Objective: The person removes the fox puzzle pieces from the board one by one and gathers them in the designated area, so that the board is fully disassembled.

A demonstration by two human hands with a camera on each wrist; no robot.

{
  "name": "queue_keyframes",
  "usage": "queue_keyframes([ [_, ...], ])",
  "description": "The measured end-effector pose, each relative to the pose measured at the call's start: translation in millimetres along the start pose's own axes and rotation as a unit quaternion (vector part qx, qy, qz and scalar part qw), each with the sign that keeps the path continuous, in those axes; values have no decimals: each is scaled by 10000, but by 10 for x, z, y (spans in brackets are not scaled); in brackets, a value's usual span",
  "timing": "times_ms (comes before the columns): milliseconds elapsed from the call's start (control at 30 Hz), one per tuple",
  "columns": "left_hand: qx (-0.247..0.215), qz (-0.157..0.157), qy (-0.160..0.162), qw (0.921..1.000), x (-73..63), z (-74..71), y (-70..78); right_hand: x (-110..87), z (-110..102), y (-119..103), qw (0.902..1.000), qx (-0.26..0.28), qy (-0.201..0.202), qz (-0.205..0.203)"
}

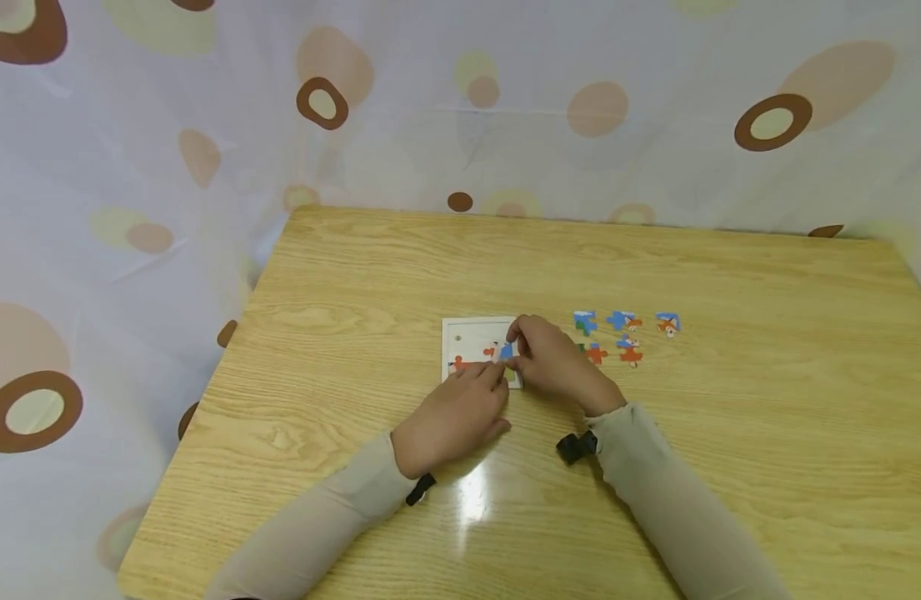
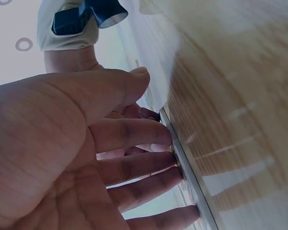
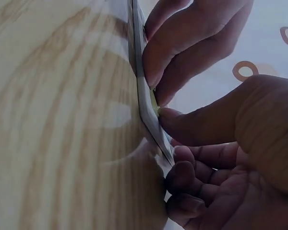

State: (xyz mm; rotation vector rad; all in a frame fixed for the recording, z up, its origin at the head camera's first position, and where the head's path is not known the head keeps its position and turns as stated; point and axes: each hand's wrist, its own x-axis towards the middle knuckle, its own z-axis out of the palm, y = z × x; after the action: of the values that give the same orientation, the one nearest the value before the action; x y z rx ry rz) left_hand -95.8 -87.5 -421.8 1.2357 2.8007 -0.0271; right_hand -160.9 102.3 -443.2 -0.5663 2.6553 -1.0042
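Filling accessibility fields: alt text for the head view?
A person's left hand and right hand work at a partly filled white jigsaw tray on a wood-grain table, the left at its near edge, the right at its right side. Loose jigsaw pieces lie farther right; a spotted cloth hangs behind.

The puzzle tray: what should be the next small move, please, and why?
Probably, the right grip should press down the blue piece in the tray: its thumb and fingers are at that piece, the fingertips of the left grip rest at the tray's near part, and I cannot tell whether the piece is seated.
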Motion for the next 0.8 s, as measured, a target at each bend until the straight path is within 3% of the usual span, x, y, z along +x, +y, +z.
queue_keyframes([
  [267, -35, -29, -36, 10000, -10, -25, 8, -6, 67, -11, 9994, 130, 310, -125],
  [533, 150, -12, -34, 9999, -26, -8, 13, 12, 141, -41, 9936, 822, 708, -307],
  [667, 193, -65, -53, 9998, -22, 10, 14, 6, 73, -22, 9907, 792, 971, -534],
  [800, 101, -99, -94, 9999, -15, 23, -2, -95, -135, 78, 9854, 906, 1357, -488],
])
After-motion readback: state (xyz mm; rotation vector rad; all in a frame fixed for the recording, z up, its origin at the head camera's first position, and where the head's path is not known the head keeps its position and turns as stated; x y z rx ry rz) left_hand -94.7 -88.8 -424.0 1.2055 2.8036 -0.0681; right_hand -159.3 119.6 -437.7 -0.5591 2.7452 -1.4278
